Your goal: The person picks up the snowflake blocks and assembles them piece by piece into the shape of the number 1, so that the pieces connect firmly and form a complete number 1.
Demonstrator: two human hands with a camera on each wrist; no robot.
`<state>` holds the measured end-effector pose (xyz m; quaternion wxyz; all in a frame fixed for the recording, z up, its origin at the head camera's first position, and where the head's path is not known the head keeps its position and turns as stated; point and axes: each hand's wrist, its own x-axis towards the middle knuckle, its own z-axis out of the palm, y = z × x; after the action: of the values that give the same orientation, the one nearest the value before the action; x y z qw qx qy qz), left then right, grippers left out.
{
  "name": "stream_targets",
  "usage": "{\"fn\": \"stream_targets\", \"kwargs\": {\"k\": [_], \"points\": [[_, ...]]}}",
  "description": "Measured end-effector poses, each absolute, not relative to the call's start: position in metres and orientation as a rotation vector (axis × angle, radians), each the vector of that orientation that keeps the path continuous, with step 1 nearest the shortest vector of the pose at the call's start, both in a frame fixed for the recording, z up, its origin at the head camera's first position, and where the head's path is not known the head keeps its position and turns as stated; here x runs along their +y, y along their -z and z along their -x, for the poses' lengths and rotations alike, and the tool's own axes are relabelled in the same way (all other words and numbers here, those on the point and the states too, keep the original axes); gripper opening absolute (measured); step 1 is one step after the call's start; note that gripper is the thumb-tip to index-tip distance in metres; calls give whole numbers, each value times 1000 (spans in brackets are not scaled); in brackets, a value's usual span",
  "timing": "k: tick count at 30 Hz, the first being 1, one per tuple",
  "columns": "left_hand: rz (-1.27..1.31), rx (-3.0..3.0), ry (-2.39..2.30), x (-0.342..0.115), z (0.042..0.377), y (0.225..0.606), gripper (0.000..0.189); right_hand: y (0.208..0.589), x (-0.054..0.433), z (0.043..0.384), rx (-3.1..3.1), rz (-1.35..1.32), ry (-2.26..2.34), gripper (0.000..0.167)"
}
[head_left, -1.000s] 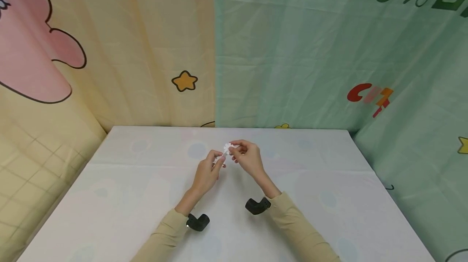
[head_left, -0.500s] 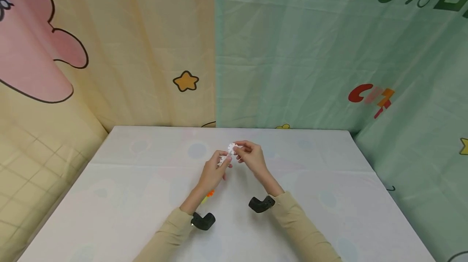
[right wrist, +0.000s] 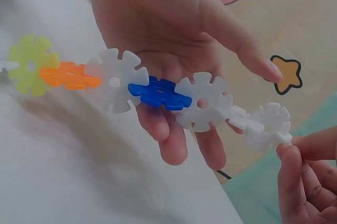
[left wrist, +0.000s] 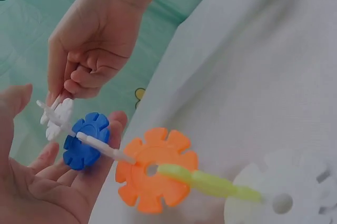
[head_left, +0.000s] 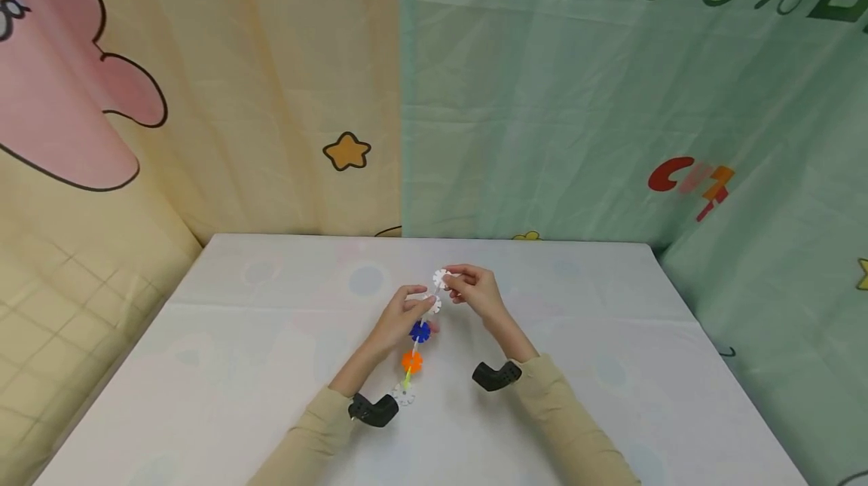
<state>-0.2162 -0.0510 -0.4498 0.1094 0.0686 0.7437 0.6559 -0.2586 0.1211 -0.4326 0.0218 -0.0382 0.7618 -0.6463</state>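
A chain of interlocking plastic snowflake discs runs between my hands and down toward my left wrist. It has several white discs [right wrist: 121, 98], a blue disc [head_left: 420, 331], an orange disc [left wrist: 152, 197] and a yellow-green disc [right wrist: 31, 82]. My right hand [head_left: 477, 295] pinches the white disc at the far end between thumb and fingertips. Behind the chain, my left hand [head_left: 395, 320] spreads palm up with straight fingers, its thumb apart from the discs. The blue disc and neighbouring white ones lie across its fingers in the right wrist view.
A table with a pale patterned cloth [head_left: 271, 365] lies under both arms. Printed curtains [head_left: 542, 117] hang behind and beside it. Black wrist cameras [head_left: 497, 376] sit on both cuffs.
Both hands have shifted slightly right. The left fingers have loosened from the white disc and opened out. The blue, orange, yellow-green and lower white discs have come into the head view.
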Motion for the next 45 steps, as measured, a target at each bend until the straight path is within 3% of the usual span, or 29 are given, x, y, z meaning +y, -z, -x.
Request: {"fn": "stream_targets", "kwargs": {"k": [8,15,21,45], "points": [[-64,2263,-1698,-79,205,456,43,440,124,261,2361,124,1985,27],[-261,2113,-1435,-98,189,463,44,443,127,262,2337,136,1972,28],[-284,2173,-1479,-86,183,464,41,447,128,265,2384,114,1934,24],[136,2038,-1754,-32,193,467,36,468,140,315,2449,149,1573,29]]}}
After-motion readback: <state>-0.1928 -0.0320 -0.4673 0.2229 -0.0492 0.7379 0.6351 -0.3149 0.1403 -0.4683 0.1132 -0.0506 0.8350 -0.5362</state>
